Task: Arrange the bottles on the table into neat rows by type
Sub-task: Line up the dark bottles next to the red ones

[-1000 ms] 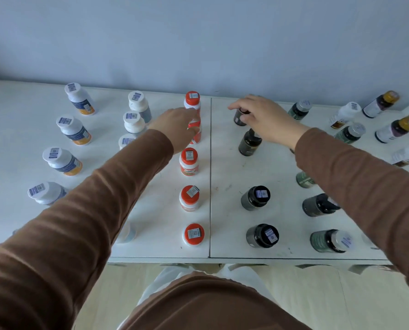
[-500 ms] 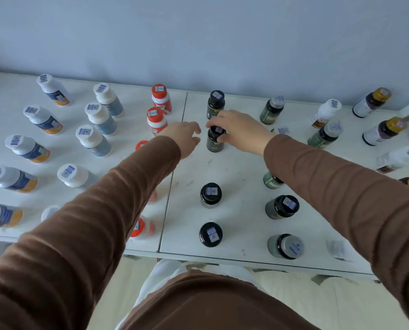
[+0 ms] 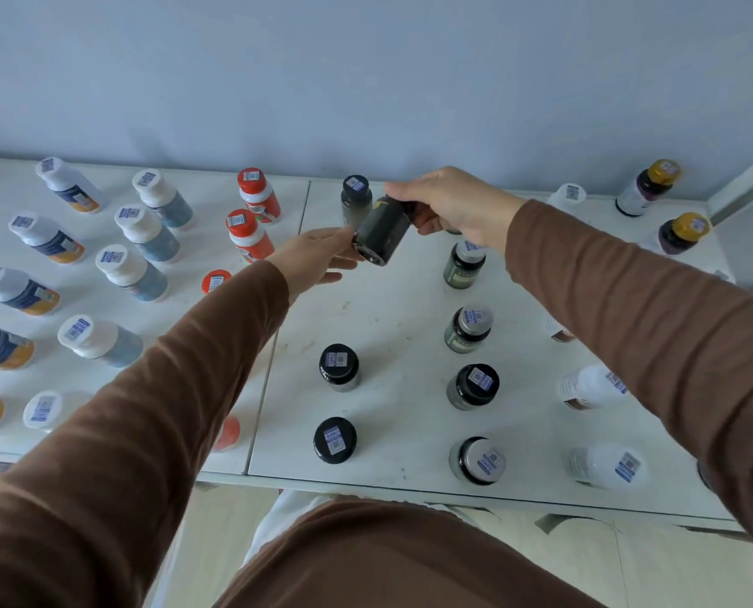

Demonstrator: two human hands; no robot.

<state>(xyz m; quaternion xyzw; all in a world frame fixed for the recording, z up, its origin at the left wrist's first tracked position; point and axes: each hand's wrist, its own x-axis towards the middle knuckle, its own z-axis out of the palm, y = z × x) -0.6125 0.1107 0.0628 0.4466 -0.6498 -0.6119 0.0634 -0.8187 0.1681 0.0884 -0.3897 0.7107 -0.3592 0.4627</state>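
Note:
My right hand (image 3: 449,204) grips a dark black-capped bottle (image 3: 381,232) by its cap end, lifted off the white table (image 3: 387,309) and tilted with its base toward me. My left hand (image 3: 313,256) is open, its fingertips touching the bottle's base. Behind it stands another black-capped bottle (image 3: 356,199). Two more stand nearer me, one (image 3: 339,366) behind the other (image 3: 335,440). Red-capped bottles (image 3: 247,232) line up left of the table seam. Grey-capped green bottles (image 3: 471,329) form a column on the right.
White-capped bottles with blue labels (image 3: 146,232) and with orange labels (image 3: 45,239) stand in columns on the left. White bottles (image 3: 594,386) and gold-capped dark ones (image 3: 681,232) stand at the right. A blue-grey wall rises right behind the table; its front edge is near my body.
My right hand has lifted the second black-capped bottle off the table and tilted it. My left hand has moved right to touch its base. The view has shifted slightly.

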